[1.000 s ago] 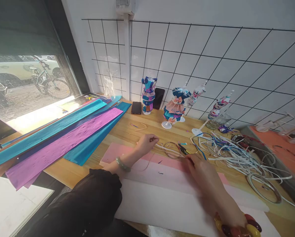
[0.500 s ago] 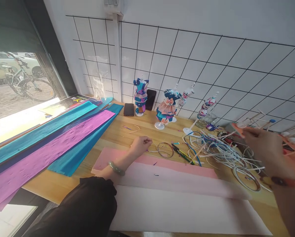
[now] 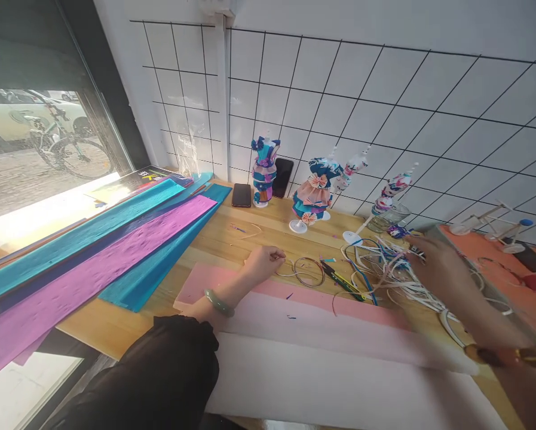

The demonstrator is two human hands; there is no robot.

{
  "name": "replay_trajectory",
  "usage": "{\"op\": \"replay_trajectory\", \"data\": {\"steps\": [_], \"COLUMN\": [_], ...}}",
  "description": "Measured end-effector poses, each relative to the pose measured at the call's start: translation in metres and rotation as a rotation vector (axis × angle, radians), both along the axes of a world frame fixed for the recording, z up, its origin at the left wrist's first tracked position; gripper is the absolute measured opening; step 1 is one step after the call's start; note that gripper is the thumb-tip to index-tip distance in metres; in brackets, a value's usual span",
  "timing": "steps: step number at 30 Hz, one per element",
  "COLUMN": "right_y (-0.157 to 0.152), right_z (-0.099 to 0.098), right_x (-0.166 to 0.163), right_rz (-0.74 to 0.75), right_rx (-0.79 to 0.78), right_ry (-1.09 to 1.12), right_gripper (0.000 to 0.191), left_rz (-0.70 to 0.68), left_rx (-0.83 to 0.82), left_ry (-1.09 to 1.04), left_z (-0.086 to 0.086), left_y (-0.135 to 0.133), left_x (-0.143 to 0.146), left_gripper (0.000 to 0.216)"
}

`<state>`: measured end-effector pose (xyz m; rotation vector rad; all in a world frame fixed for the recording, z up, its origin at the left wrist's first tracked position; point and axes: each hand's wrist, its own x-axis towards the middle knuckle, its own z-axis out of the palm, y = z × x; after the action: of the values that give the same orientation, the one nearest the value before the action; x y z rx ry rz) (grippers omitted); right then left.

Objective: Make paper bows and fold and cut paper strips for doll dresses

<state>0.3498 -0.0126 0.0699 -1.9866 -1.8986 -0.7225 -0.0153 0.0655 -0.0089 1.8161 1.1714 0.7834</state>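
My left hand (image 3: 268,264) is closed, fingertips pressed together, above the edge of the pink paper (image 3: 205,283). Whether anything thin is pinched in it I cannot make out. Just right of it lies a loose coil of thin wire (image 3: 309,272), with a yellow-and-black utility knife (image 3: 345,280) beyond. My right hand (image 3: 438,269), smeared by motion, is over the right side of a tangle of white and blue strips (image 3: 384,272). A small dark object shows at its fingertips; whether it is held is unclear. White paper (image 3: 330,376) lies nearest me.
Along the wall stand small dress forms wrapped in coloured paper (image 3: 313,194), two phones (image 3: 241,195) and a glass jar (image 3: 386,218). Crepe paper sheets (image 3: 115,263) in turquoise and purple cover the left side. An orange surface (image 3: 487,251) with wooden stick models is at right.
My right hand has swept left from the orange surface to the tangle of strips. My left hand keeps its closed pose. The view has shifted slightly to the right.
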Motion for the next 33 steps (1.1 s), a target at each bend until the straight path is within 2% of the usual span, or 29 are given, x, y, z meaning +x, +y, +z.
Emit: {"op": "replay_trajectory", "data": {"steps": [1, 3, 6, 8, 13, 18, 26, 28, 30, 33], "right_y": [-0.001, -0.004, -0.01, -0.013, -0.016, -0.016, -0.01, -0.009, -0.008, -0.009], "right_z": [-0.006, -0.02, -0.039, -0.046, -0.045, -0.042, -0.057, -0.058, -0.058, -0.06], "right_x": [-0.018, -0.055, -0.098, -0.114, -0.12, -0.118, -0.105, -0.107, -0.115, -0.131], "right_rz": [0.115, 0.229, 0.31, 0.293, 0.16, 0.033, -0.001, 0.107, 0.307, 0.571], "right_rx": [-0.066, -0.209, -0.349, -0.423, -0.468, -0.435, -0.234, -0.138, -0.101, -0.188], "right_ry": [0.018, 0.022, -0.023, -0.085, -0.219, -0.192, -0.205, -0.159, -0.091, -0.024], "right_gripper": [0.03, 0.027, 0.021, 0.02, 0.02, 0.021, 0.025, 0.025, 0.026, 0.026], "left_rz": [0.0, 0.001, 0.013, 0.021, 0.005, -0.016, 0.014, 0.028, 0.034, 0.025], "left_rx": [0.007, 0.021, 0.045, 0.067, 0.054, 0.021, -0.015, -0.049, -0.074, -0.094], "left_ry": [0.006, 0.016, 0.041, 0.05, -0.004, -0.037, -0.159, -0.194, -0.229, -0.278], "left_z": [0.001, 0.002, 0.003, 0.003, 0.002, -0.001, -0.005, -0.003, -0.003, -0.004], "left_y": [-0.001, -0.002, -0.004, -0.004, -0.003, -0.002, 0.001, 0.002, 0.002, 0.004], "left_x": [0.0, -0.001, -0.002, -0.002, -0.002, 0.0, 0.001, 0.001, 0.002, 0.002], "left_gripper": [0.019, 0.018, 0.019, 0.02, 0.019, 0.018, 0.024, 0.027, 0.029, 0.032]}}
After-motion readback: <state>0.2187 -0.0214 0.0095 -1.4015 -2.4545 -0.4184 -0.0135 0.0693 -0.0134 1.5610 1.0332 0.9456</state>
